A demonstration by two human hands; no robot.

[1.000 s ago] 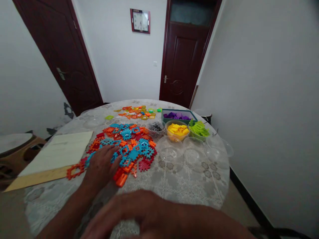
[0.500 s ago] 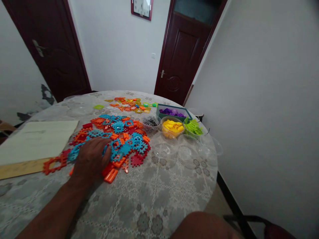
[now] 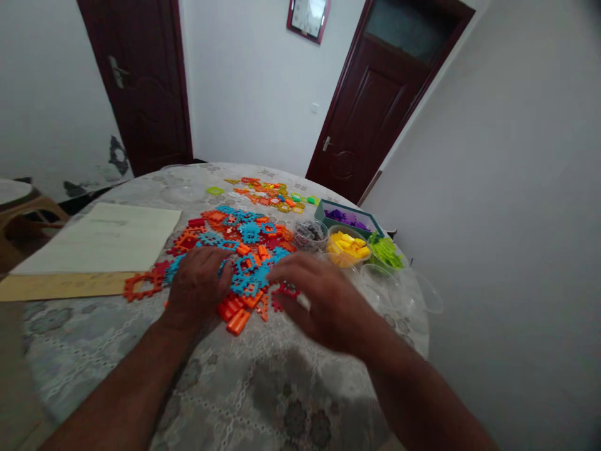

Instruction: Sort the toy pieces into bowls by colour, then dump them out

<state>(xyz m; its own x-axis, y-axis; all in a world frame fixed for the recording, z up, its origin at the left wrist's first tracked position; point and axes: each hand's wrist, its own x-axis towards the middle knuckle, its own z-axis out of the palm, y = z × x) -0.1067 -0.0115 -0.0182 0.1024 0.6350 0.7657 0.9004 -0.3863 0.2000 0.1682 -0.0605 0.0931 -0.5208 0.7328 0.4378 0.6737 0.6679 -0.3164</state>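
Observation:
A heap of plastic building pieces, blue, orange and red with notched edges, spreads over the middle of the table. My left hand rests on the heap's near left side, thumb apart from the fingers; I see nothing held in it. Over the heap's right edge hovers my right hand, slightly blurred, with fingers and thumb apart and no piece between them. Just below the heap, orange tube-like pieces lie between the two hands. A red-orange frame piece sits left of my left hand.
Bowls of grey pieces, yellow pieces and green pieces stand at the right, before a box of purple pieces. Clear plastic bowls are nearer. Pale paper lies left. More pieces are scattered behind.
My right hand has come up from the lower edge to the heap's right side. My left hand stays on the heap. The view has shifted left.

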